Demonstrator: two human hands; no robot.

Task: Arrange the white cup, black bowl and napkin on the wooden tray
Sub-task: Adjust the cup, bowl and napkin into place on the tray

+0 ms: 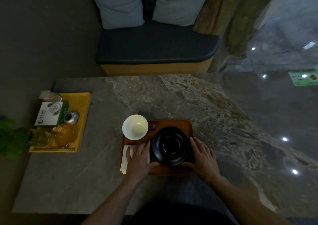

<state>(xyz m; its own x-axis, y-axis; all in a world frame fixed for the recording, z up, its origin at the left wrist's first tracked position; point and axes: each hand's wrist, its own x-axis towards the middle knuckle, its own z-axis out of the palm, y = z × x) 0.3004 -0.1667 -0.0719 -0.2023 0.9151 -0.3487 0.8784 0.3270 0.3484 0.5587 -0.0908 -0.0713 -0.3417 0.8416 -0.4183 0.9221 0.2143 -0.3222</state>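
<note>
— Looking at the near edge of the desk [172, 95] first: which step is this?

— The last bit of arranging, I'd judge. Both hands are spread flat and open, gripping nothing. The left hand [139, 157] lies on the napkin [126, 157], its thumb reaching toward the black bowl [170, 145]. The right hand [203, 156] rests against the bowl's right side, at the right edge of the wooden tray [173, 170].

— So everything is on the tray already?

— Nearly. The bowl sits squarely on the tray's right half. The napkin lies at the near-left corner, its left edge hanging over the tray's side. The white cup [135, 127] stands at the far-left corner, and it seems to overhang the rim too, though I can't tell how much.

— And the next move?

— Probably a small nudge: slide the napkin rightward onto the tray, steady the bowl, maybe shift the cup inward. Light pressure only, since the bowl could skate on the smooth wood.

— Farther out?

— The desk is grey stone with brown veining, bare beyond the tray. At its left edge sits a yellow tray [84, 107] carrying a white-and-green box [49, 114], a small silver object [71, 117] and some glassware [64, 135]; green leaves [10, 137] show beside it. Past the far edge stands a bench with a dark cushion [154, 45] and two pale pillows [120, 4]. A curtain [232, 9] hangs on the right above a glossy floor [284, 52] reflecting ceiling lights. The room is dim.
</note>
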